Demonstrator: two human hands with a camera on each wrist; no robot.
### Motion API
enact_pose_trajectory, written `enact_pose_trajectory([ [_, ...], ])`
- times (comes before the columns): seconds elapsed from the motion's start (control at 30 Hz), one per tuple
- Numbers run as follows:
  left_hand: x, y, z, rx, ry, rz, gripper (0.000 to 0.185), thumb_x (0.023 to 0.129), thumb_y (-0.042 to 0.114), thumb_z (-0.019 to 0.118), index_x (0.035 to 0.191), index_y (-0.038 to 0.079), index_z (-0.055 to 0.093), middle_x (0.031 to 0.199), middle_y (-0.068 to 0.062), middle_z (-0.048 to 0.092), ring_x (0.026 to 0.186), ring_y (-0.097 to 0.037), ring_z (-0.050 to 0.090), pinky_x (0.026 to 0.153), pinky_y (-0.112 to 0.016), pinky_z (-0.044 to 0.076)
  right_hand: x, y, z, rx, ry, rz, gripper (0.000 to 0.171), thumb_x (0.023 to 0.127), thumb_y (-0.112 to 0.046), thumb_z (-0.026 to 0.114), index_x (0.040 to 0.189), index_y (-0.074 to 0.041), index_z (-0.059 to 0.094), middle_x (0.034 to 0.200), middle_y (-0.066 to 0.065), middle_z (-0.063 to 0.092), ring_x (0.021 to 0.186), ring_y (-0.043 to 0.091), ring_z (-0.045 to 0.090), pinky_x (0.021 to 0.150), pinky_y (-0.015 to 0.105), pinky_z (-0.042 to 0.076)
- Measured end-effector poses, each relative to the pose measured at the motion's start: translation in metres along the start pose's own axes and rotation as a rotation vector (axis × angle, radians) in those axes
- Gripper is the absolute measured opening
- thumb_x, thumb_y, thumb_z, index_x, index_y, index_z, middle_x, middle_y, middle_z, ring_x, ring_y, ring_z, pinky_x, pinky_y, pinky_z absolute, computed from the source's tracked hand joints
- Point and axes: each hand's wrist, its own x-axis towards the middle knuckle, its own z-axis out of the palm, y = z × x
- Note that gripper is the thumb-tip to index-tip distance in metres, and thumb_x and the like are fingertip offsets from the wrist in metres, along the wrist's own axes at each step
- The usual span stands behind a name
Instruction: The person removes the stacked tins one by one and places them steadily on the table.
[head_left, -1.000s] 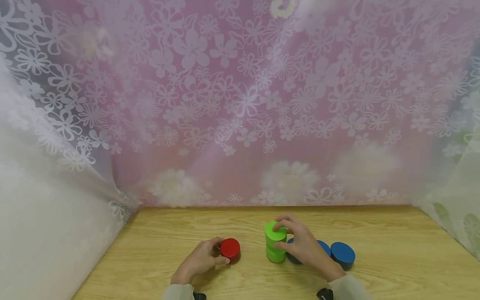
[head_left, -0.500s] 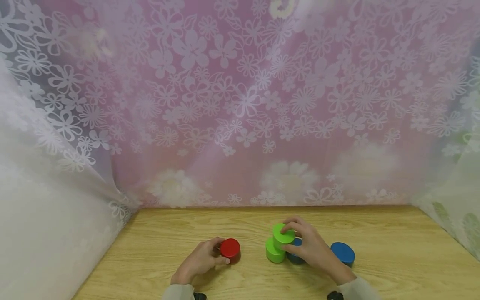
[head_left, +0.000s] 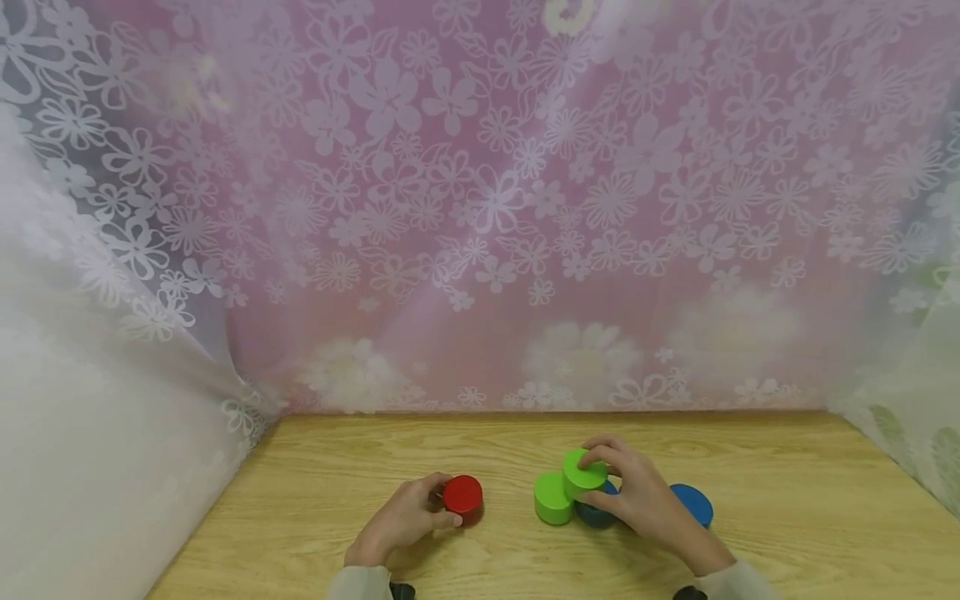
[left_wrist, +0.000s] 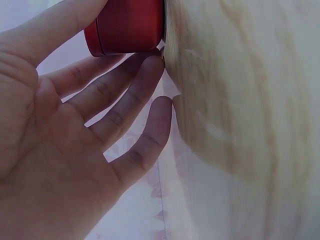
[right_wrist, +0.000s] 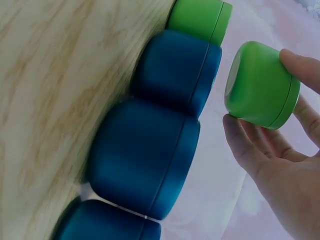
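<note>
On the left of the table, my left hand (head_left: 401, 518) grips a small red round tin (head_left: 462, 496) between thumb and fingers. The red tin (left_wrist: 131, 27) stands on the wood, with the fingertips close to the tabletop. My right hand (head_left: 641, 496) pinches a green lidded tin (head_left: 584, 475) by its sides. In the right wrist view that green tin (right_wrist: 260, 87) is raised off the row of tins, a gap showing below it. A second green tin (head_left: 552, 500) stands on the table beside a blue tin (head_left: 597, 512), which the held tin and hand partly cover.
Three blue tins line up after the standing green one; the middle blue tin (right_wrist: 142, 155) is hidden by my right hand in the head view. The end blue tin (head_left: 693, 505) shows past my wrist. A flowered cloth (head_left: 480, 250) hangs behind the wooden table (head_left: 480, 442).
My right hand has lifted the upper green tin off the lower one and carried it right, over the first blue tin. My left hand and the red tin have stayed in place.
</note>
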Motion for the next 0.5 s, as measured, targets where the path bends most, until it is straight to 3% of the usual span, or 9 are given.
enact_pose_trajectory([
  [0.5, 0.0, -0.001, 0.0, 0.005, 0.011, 0.008, 0.053, 0.088, 0.013, 0.081, 0.132, -0.006, 0.059, 0.111, -0.01, 0.071, 0.099, -0.027, 0.067, 0.086, -0.045, 0.055, -0.009, 0.008, -0.012, -0.084, 0.065, 0.006, 0.034, 0.075, -0.002, 0.089, 0.1, -0.014, 0.069, 0.121, 0.018, 0.059, 0.104, 0.04, 0.063, 0.078, 0.045, 0.06],
])
